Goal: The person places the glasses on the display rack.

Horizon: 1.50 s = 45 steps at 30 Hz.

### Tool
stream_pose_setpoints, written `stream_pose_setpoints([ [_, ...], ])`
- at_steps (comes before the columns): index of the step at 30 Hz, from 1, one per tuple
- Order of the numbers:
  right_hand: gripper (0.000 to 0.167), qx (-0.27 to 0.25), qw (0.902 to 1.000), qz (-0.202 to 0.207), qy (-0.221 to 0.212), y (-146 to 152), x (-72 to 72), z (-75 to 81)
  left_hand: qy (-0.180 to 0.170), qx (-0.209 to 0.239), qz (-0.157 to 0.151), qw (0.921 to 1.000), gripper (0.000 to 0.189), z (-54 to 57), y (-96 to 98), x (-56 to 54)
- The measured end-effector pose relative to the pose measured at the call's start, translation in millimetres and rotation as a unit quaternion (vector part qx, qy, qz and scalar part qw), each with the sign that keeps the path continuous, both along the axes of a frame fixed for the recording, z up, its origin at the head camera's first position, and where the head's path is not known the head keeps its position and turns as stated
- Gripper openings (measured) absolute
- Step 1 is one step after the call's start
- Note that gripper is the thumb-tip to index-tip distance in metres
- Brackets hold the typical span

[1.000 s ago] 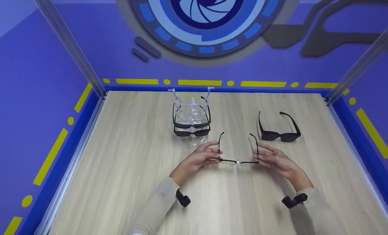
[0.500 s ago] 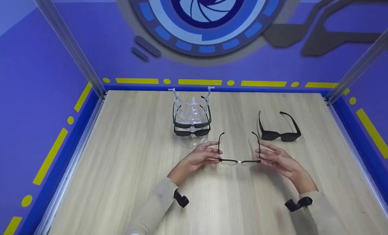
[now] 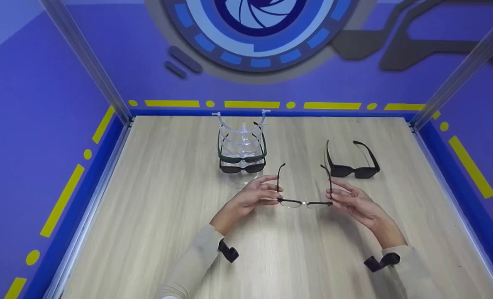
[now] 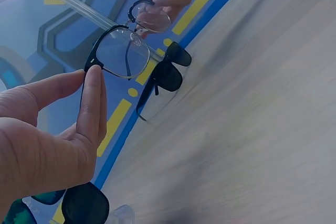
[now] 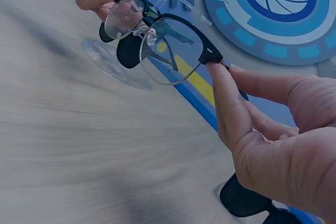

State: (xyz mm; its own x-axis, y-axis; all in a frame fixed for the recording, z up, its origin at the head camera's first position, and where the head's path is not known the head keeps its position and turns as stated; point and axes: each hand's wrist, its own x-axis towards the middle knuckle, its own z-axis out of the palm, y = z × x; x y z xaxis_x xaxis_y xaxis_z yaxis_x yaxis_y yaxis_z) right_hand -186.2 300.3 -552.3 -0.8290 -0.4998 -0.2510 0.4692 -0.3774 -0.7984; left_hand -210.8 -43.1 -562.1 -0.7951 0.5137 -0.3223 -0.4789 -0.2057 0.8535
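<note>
A pair of clear-lensed eyeglasses (image 3: 319, 204) with a dark half-rim is held above the table, temples unfolded and pointing away from me. My left hand (image 3: 252, 197) pinches its left hinge area between thumb and fingers. At the other hinge, my right hand (image 3: 356, 203) pinches the frame in the same manner. Through the right wrist view, the thin metal lower rim of the eyeglasses (image 5: 181, 81) shows plainly. Just beyond my left hand stands a clear plastic display stand (image 3: 243, 133) bearing green-framed sunglasses (image 3: 242, 159) above black sunglasses (image 3: 232, 169).
Another pair of black sunglasses (image 3: 354, 171) lies with temples spread on the wooden table (image 3: 159, 174), beyond my right hand. Blue panels (image 3: 180, 93) with yellow marks enclose the back and sides. The stand's round clear base (image 5: 113, 64) rests on the table.
Both hands have shifted the eyeglasses slightly farther from me, and the right hand has moved a little to the right. The stand and the other sunglasses stay in place.
</note>
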Motion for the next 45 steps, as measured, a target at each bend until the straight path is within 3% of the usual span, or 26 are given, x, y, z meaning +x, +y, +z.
stream_pose_setpoints([
  [8, 0.043, 0.0, 0.9994, -0.034, -0.006, -3, 1.2, 4.2, 0.001, 0.019, 0.002, 0.9998, 0.064, 6.1, 0.8, -0.2],
  [16, 0.046, 0.024, 0.9988, -0.035, 0.025, -8, 3.1, 5.6, 0.003, 0.017, 0.019, 0.9997, 0.066, 11.0, -1.2, 2.2],
  [31, 0.043, 0.04, 0.9933, -0.105, 0.029, -17, 5.3, 13.1, 0.024, 0.04, 0.027, 0.9986, 0.068, 27.4, -5.5, 3.5],
  [45, 0.041, 0.015, 0.9923, -0.108, 0.058, -27, 6.4, 28.5, 0.044, 0.046, 0.042, 0.9971, 0.071, 47.1, -12.6, 4.7],
])
